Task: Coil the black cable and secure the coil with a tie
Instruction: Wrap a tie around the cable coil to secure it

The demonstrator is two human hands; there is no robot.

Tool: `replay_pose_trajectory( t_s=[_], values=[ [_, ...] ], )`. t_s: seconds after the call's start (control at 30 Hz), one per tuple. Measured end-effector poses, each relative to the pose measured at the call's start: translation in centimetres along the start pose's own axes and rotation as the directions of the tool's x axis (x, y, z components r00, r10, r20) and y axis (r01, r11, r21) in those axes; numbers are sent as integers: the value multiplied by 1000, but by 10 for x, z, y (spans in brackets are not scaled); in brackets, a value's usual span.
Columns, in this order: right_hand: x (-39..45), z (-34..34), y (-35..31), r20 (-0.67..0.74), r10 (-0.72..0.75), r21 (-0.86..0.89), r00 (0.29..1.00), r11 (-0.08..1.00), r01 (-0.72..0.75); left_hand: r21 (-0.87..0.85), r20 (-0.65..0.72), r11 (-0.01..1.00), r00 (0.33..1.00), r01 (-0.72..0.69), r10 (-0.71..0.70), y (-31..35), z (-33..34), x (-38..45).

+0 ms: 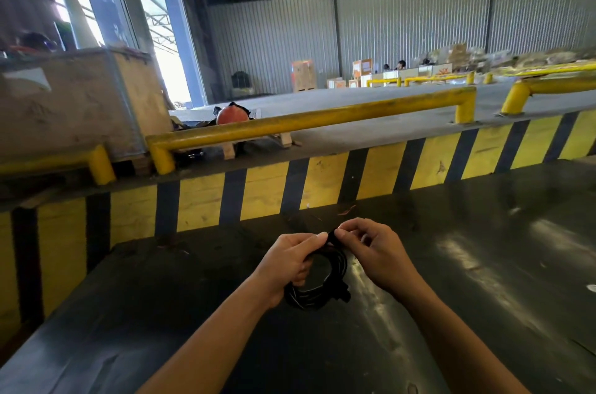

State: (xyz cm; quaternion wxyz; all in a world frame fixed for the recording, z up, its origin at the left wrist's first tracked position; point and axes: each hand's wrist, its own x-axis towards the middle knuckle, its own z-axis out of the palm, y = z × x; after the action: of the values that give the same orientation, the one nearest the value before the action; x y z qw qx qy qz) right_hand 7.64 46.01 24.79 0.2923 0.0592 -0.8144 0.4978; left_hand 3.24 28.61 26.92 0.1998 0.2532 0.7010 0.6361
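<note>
The black cable [325, 284] is wound into a round coil, held just above the dark table [483, 264]. My left hand [290, 261] grips the coil's left side, thumb on top. My right hand [371, 248] pinches a short black tie [332, 237] at the top of the coil, thumb and forefinger closed on it. A black plug end [343, 292] sticks out at the coil's lower right. Whether the tie is wrapped fully around the coil cannot be told.
A yellow-and-black striped wall [290, 187] rises behind the table, topped by yellow guard rails [309, 122]. A wooden crate [74, 100] stands at the upper left, an orange object [232, 114] beside it. Boxes and people are far back in the hall.
</note>
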Motion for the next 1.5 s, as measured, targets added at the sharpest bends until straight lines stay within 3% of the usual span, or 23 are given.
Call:
replay_pose_trajectory(
  t_s=[0.13,0.27,0.33,0.57,0.77,1.03,1.5],
  values=[
    [4,5,-4,-78,34,20,996,999,-32,147,-38,984,994,-100,107,4,8,0],
    [13,4,-9,-148,285,369,947,904,-214,186,-6,968,985,-168,173,5,18,-4],
    [13,3,-11,-137,310,426,941,876,-226,174,-5,974,989,-148,151,4,19,-7],
    [2,0,-8,51,268,495,962,830,-257,155,18,984,996,-94,92,9,9,-7],
    [-2,-5,-11,-112,214,445,970,884,-144,92,-14,988,992,-124,126,13,4,-7],
    [-15,12,-27,-20,12,452,1000,892,-1,54,-201,995,975,-83,92,14,3,3],
    [-20,19,-31,72,-129,323,989,941,99,56,-296,998,954,-41,55,10,-4,1]
  ],
)
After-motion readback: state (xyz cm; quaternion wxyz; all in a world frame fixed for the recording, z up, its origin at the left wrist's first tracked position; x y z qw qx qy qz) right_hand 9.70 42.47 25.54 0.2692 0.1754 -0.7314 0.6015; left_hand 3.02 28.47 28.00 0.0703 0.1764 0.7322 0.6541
